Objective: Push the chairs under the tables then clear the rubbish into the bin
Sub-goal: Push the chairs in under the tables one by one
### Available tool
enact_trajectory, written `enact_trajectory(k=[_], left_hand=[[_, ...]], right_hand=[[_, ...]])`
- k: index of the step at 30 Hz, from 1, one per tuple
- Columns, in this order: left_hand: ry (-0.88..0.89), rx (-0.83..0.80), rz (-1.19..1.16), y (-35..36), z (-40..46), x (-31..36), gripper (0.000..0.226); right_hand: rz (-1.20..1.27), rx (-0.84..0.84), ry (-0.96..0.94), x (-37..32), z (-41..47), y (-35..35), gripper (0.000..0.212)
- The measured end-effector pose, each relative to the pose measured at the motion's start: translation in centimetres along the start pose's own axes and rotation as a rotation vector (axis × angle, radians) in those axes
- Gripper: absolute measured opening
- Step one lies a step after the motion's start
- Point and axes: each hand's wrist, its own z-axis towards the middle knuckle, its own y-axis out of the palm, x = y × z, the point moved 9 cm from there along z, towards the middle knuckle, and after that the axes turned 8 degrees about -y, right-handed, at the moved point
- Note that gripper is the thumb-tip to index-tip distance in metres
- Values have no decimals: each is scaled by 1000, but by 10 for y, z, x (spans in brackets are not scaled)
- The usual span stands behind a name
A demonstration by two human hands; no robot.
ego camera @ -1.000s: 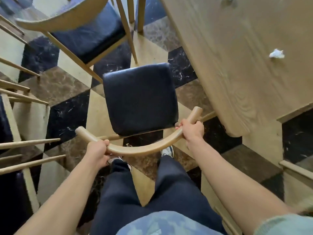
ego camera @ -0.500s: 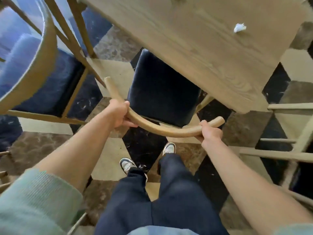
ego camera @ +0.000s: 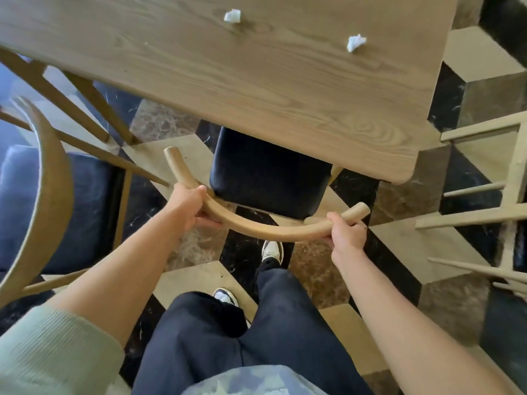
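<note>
- Wood, bent into a curve, forms the backrest (ego camera: 268,230) of the chair that both hands hold; the left hand (ego camera: 186,206) is wrapped around it near one end, and the right hand (ego camera: 346,233) is closed around it near the other end.
- I think the hands are set far apart so that the chair goes straight and does not turn while it is pushed.
- Its dark blue seat (ego camera: 265,182) is already partly under the near edge of the table (ego camera: 256,81), close to the table's corner; the back part of the seat is not yet under it.
- On the table top, well apart from that edge, lie two small white crumpled scraps (ego camera: 232,16) (ego camera: 356,42). They are probably the rubbish to clear afterwards. No bin is visible.
- Beside the table, on the person's left, another chair (ego camera: 57,195) with the same blue seat stands out from the table and seems to wait for its turn.
- Under the table the floor (ego camera: 399,246) is polished stone in a pattern of black, brown and beige pieces; it looks smooth, so the chair legs should slide easily.
</note>
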Motion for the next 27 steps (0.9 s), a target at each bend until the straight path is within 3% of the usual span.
enact_trajectory(k=[9, 13, 15, 20, 23, 27], left_hand=[[43, -272, 129, -12, -6, 6, 45], [119, -268, 103, -87, -12, 6, 59], [108, -247, -2, -153, -7, -2, 69], [-93, -334, -319, -301, 18, -61, 83], [-222, -396, -452, -344, 32, -107, 91], [-358, -399, -662, -368, 53, -154, 88]], right_hand=[[204, 41, 19, 15, -36, 22, 51], [267, 15, 17, 45, -99, 70, 53], [274, -84, 38, 64, -144, 122, 60], [-94, -466, -167, 61, -268, 283, 49], [-371, -639, -340, 40, -333, 365, 37], [-680, -729, -585, 4, -371, 445, 25]])
